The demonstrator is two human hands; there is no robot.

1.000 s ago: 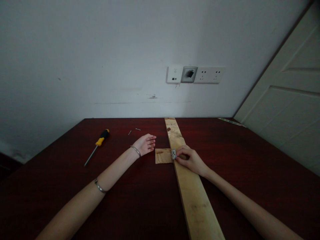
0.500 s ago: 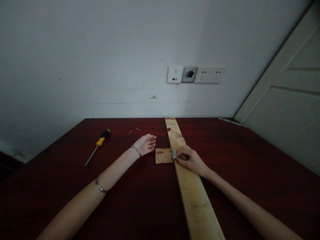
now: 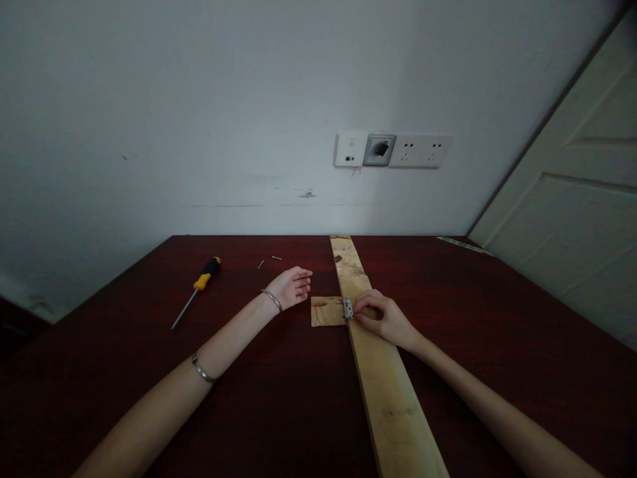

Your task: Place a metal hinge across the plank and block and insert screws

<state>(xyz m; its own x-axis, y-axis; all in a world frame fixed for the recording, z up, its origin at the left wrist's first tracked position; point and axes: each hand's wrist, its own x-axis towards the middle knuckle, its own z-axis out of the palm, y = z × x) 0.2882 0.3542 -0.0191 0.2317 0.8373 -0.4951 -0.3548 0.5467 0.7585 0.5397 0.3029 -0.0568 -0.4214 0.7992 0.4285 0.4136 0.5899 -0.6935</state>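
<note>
A small metal hinge [image 3: 348,308] sits where a short wooden piece [image 3: 326,312] meets the left edge of a long wooden board [image 3: 393,398]. My right hand [image 3: 381,318] rests over the board, its thumb and fingertips pinched at the hinge's right edge. To the left of the short piece is my left hand [image 3: 292,287], fingers stretched out and nothing in them. It wears a bracelet at the wrist. Two screws [image 3: 277,257] lie behind it. Farther left is a screwdriver [image 3: 202,281] with a yellow and black handle.
The dark red tabletop [image 3: 279,411] runs back to a white wall [image 3: 249,119] with sockets [image 3: 421,151]. A thin printed strip [image 3: 465,245] lies at the back right, near a panelled white door [image 3: 587,219].
My right fingertips have drawn slightly right, showing more of the hinge. My left hand keeps its place. The view has shifted a little.
</note>
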